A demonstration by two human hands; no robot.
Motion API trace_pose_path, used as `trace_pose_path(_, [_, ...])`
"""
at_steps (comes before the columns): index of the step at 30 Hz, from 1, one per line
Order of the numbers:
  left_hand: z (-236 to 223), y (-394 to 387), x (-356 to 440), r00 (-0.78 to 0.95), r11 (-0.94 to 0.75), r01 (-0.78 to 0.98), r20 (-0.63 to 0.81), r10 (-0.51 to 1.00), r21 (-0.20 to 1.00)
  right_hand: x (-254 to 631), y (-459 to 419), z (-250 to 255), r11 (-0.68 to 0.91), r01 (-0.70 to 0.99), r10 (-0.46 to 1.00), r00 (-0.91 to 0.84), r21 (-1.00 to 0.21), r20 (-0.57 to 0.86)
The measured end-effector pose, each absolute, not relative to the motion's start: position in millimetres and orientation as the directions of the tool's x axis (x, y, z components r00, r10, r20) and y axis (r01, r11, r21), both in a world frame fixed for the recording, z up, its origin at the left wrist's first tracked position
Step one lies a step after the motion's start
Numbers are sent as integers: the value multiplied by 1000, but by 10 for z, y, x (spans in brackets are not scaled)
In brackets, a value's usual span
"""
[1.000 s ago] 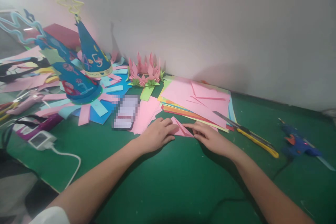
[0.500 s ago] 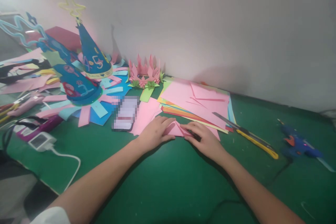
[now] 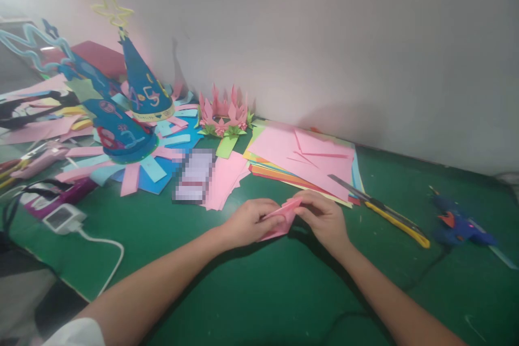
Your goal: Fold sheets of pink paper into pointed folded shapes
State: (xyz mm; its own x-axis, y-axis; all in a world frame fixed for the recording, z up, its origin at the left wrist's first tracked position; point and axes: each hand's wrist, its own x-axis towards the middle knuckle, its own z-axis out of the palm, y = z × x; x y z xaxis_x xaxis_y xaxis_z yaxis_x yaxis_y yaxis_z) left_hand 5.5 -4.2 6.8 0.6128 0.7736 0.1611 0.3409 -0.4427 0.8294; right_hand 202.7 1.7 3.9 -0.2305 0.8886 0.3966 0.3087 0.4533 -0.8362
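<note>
A folded piece of pink paper (image 3: 285,219) is held between both hands, tilted just above the green table. My left hand (image 3: 249,221) grips its left side, the thumb lying across the near face. At its upper right corner, my right hand (image 3: 324,221) pinches the paper between thumb and fingers. Behind the left hand lie loose pink sheets (image 3: 227,178) beside a phone (image 3: 194,175). Beyond the right hand is a stack of coloured paper (image 3: 300,151) with pink on top. A yellow utility knife (image 3: 395,221) rests with its blade on that stack.
At the right lies a blue glue gun (image 3: 462,227) with a cord. A pink paper crown (image 3: 225,113) stands near the wall. Decorated blue cone hats (image 3: 144,86) and paper strips crowd the left, with a white charger (image 3: 65,219) and cable in front. The table (image 3: 243,297) is green.
The folded pink paper has been lifted off the table and turned up at an angle. Both hands moved slightly nearer to me, and the right hand now pinches the paper's upper corner.
</note>
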Motion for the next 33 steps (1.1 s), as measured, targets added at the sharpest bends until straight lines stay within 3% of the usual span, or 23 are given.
trace_pose_path(7, [51, -77, 89, 618, -250, 333, -10, 786, 909, 1955, 0, 98, 225, 208, 966, -177, -952, 189])
trace_pose_path(20, [-10, -62, 73, 627, -120, 275, -83, 774, 954, 1986, 10, 118, 212, 160, 964, -197, -964, 180])
trace_pose_path(33, [-19, -76, 110, 534, -142, 270, -26, 845, 952, 1929, -23, 95, 153, 142, 979, -157, -978, 130])
